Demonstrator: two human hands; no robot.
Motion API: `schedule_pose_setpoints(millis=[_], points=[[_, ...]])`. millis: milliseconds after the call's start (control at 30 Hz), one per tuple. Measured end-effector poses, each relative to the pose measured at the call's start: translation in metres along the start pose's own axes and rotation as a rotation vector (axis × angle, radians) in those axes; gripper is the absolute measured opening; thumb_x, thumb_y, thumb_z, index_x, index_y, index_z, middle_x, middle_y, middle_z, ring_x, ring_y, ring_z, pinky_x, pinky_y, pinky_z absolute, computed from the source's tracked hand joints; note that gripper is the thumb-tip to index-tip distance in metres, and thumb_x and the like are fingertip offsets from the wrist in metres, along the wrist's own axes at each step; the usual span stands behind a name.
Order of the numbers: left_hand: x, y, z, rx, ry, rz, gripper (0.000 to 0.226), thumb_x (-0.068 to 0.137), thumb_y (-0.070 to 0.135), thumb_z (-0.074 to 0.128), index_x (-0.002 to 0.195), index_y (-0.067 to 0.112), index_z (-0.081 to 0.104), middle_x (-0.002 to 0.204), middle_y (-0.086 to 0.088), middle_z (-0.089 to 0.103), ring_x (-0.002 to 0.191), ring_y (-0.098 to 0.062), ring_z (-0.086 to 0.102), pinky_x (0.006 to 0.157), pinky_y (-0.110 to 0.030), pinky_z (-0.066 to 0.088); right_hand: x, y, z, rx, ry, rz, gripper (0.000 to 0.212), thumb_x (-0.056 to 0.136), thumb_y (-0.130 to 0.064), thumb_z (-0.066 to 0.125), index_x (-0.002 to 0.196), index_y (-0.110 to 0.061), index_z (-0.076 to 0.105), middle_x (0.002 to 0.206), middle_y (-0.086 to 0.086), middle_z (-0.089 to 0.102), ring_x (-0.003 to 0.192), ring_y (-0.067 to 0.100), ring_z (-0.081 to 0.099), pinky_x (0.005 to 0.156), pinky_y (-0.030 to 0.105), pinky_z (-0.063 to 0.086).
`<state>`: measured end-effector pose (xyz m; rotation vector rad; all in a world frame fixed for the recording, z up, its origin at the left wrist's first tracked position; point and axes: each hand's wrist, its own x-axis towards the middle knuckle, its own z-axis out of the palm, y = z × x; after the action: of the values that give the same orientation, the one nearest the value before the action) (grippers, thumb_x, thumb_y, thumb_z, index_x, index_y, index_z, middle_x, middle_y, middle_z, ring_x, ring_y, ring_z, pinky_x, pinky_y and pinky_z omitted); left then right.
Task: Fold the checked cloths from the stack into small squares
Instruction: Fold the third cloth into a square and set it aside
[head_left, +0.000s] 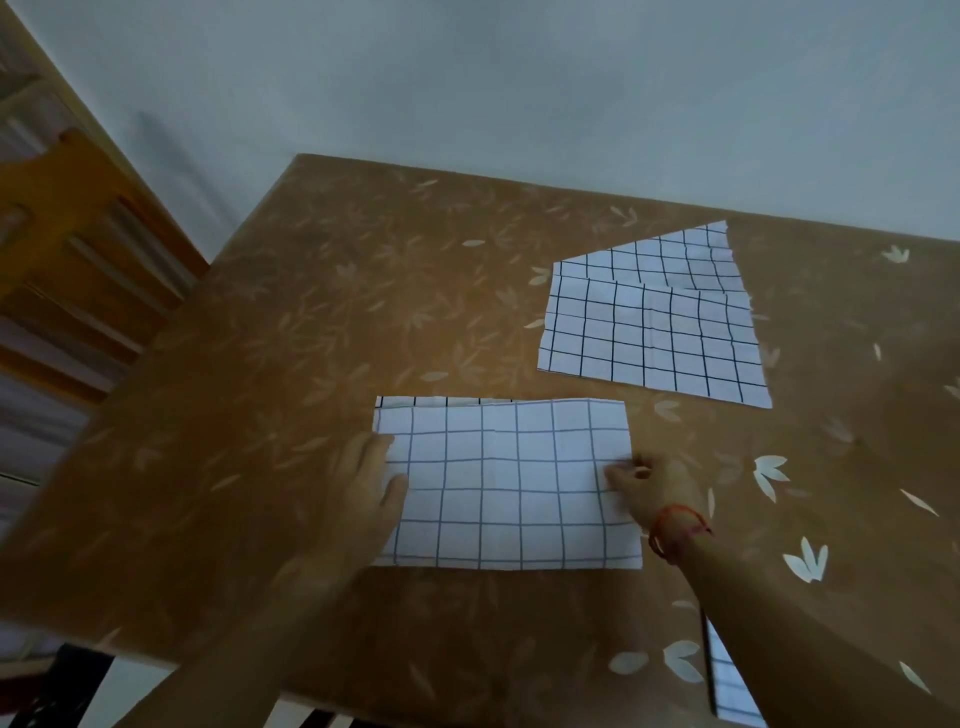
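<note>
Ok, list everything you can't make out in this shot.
Head view:
- Left hand: motion-blurred, so whether its fingers press or grip the near cloth is unclear.
- Stack of checked cloths: layer count too fine to tell.
- Checked piece at the bottom: cut off by the frame edge, partly behind the right forearm.
- Wooden furniture at left: blurred, cropped.
</note>
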<state>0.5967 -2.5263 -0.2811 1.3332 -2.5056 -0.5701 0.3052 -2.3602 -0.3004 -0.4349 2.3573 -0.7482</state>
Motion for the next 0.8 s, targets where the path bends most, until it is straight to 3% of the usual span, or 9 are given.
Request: schedule_pose_setpoints(millis=[167,233,333,400,467,700,800], points=[[-0.049,0.016,0.030,0.093,-0.196,0.245,0.045,0.093,0.039,0.033,0.128,0.020,0.055,0.137,-0.003,0.052,0.130,-0.019,0.044,0.104,-0.035,0.041,0.003,-0.017,0.003,0.031,0.045,-0.019,0.013,0.081,-0.026,0.064,0.071,-0.019,0.064,0.067,0.005,0.066,0.071,0.025,0.064,0.071,0.042,0.057],[-0.063,0.026,0.040,0.109,-0.229,0.327,0.041,0.093,0.038,0.037,0.125,0.022,0.057,0.134,-0.003,0.054,0.127,-0.019,0.047,0.102,-0.035,0.044,0.005,-0.018,0.003,0.020,0.033,-0.023,0.003,0.084,-0.026,0.064,0.082,-0.023,0.064,0.068,-0.001,0.062,0.077,0.023,0.063,0.076,0.040,0.055],[-0.078,0.039,0.051,0.155,-0.238,0.430,0.037,0.090,0.037,0.041,0.118,0.023,0.062,0.126,-0.002,0.058,0.119,-0.019,0.051,0.096,-0.034,0.048,0.003,-0.017,0.003,-0.052,0.027,-0.016,0.031,0.085,-0.031,0.066,0.113,-0.021,0.058,0.083,-0.003,0.062,0.091,0.025,0.062,0.086,0.041,0.053],[-0.086,0.042,0.057,0.180,-0.254,0.455,0.039,0.090,0.037,0.042,0.120,0.022,0.062,0.127,-0.003,0.058,0.120,-0.020,0.050,0.098,-0.035,0.048,-0.005,-0.019,0.004,-0.119,0.056,-0.038,0.048,0.086,-0.033,0.065,0.128,-0.019,0.049,0.113,0.005,0.061,0.107,0.028,0.058,0.093,0.042,0.049],[-0.092,0.042,0.064,0.208,-0.281,0.450,0.042,0.090,0.038,0.043,0.124,0.021,0.060,0.133,-0.004,0.055,0.125,-0.022,0.049,0.102,-0.036,0.044,-0.016,-0.019,0.007,-0.252,0.080,-0.109,0.054,0.087,-0.037,0.062,0.135,-0.020,0.044,0.131,0.007,0.051,0.116,0.028,0.052,0.096,0.039,0.045],[-0.094,0.039,0.075,0.308,-0.346,0.409,0.055,0.089,0.042,0.040,0.135,0.015,0.053,0.146,-0.008,0.045,0.137,-0.024,0.039,0.108,-0.044,0.036,-0.065,0.002,0.048,-0.524,0.011,-0.548,0.054,0.087,-0.032,0.058,0.137,-0.015,0.046,0.141,0.010,0.043,0.129,0.029,0.041,0.104,0.040,0.038],[-0.093,0.036,0.077,0.315,-0.341,0.392,0.058,0.089,0.042,0.037,0.136,0.012,0.051,0.147,-0.009,0.044,0.138,-0.023,0.036,0.110,-0.044,0.034,-0.088,0.013,0.065,-0.594,-0.046,-0.677,0.056,0.086,-0.030,0.050,0.139,-0.013,0.044,0.147,0.013,0.040,0.133,0.031,0.041,0.103,0.045,0.043]])
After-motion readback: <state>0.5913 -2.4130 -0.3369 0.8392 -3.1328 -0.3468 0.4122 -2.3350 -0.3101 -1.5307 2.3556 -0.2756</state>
